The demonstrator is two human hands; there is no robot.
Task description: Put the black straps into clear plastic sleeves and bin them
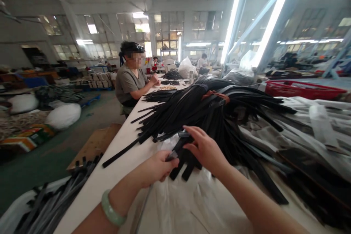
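Observation:
My left hand [157, 170], with a pale green bangle [111, 208] on its wrist, is closed around the near end of a black strap [179, 146]. A shiny grey flat piece [172, 156] shows at its fingertips. My right hand [205, 150] curls over the strap's far end, with thumb and fingers at a small grey, metal-looking piece [184, 135]. Whether that piece is fixed to the strap I cannot tell. Just beyond both hands lies a large heap of black straps [192, 109], bound by a reddish-brown tie [215, 95]. Several strap ends poke out beneath my hands.
Clear plastic sheeting [309, 124] covers the table's right side, with a red crate [304, 90] behind it. Across the white table [120, 161] sits a co-worker [133, 76]. More straps [60, 193] and a cardboard sheet [93, 144] are at lower left.

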